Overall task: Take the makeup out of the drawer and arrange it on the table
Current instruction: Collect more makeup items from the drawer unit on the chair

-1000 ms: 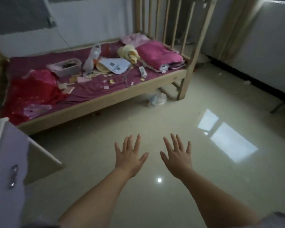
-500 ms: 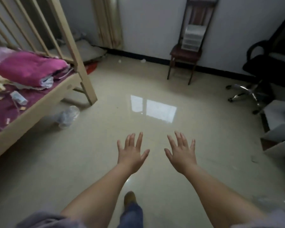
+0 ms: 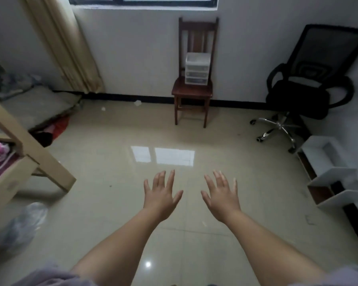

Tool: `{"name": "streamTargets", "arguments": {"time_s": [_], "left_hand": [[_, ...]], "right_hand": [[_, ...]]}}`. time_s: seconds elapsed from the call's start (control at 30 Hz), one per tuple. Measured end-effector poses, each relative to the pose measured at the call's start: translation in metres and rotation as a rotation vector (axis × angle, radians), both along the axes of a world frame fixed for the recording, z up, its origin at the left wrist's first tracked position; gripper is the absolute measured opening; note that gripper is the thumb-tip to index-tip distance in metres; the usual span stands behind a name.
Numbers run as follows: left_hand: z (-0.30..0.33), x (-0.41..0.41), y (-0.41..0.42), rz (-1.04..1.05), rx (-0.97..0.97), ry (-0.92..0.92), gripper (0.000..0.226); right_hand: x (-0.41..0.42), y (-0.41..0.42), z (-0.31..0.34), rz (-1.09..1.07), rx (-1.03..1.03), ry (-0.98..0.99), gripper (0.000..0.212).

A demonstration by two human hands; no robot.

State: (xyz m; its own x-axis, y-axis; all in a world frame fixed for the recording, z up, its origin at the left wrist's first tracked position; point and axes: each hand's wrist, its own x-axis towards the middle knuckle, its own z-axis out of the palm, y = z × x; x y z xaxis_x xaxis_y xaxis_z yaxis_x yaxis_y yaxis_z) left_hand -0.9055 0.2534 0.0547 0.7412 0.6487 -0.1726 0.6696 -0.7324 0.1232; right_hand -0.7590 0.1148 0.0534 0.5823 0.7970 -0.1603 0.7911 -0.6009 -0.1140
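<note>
A glossy tiled floor (image 3: 194,141) fills the room. One wooden bed frame (image 3: 29,162) stands at left, one black office chair (image 3: 302,96) at right, one wooden chair (image 3: 192,89) against the far wall. On its seat sits one small translucent drawer unit (image 3: 196,68), three drawers stacked; contents cannot be told. Two bare forearms extend forward, palms down: left hand (image 3: 160,196) and right hand (image 3: 221,196), fingers spread and released, holding nothing.
</note>
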Motion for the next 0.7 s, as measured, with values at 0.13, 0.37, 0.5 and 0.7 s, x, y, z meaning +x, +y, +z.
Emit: {"name": "streamTargets", "arguments": {"time_s": [0.13, 0.37, 0.5, 0.7], "left_hand": [[0.0, 0.073, 0.058, -0.053, -0.005, 0.007, 0.069], [-0.003, 0.228, 0.167, -0.044, -0.019, -0.059, 0.067], [0.005, 0.316, 0.227, -0.003, -0.038, -0.086, 0.067], [0.005, 0.408, 0.322, 0.037, -0.025, -0.093, 0.067]], "right_hand": [[0.072, 0.051, 0.001, -0.047, -0.001, -0.003, 0.058], [0.241, 0.143, -0.002, -0.058, -0.006, -0.01, 0.058], [0.346, 0.21, 0.01, -0.033, -0.01, -0.033, 0.057], [0.447, 0.315, 0.009, 0.02, -0.054, -0.001, 0.057]]}}
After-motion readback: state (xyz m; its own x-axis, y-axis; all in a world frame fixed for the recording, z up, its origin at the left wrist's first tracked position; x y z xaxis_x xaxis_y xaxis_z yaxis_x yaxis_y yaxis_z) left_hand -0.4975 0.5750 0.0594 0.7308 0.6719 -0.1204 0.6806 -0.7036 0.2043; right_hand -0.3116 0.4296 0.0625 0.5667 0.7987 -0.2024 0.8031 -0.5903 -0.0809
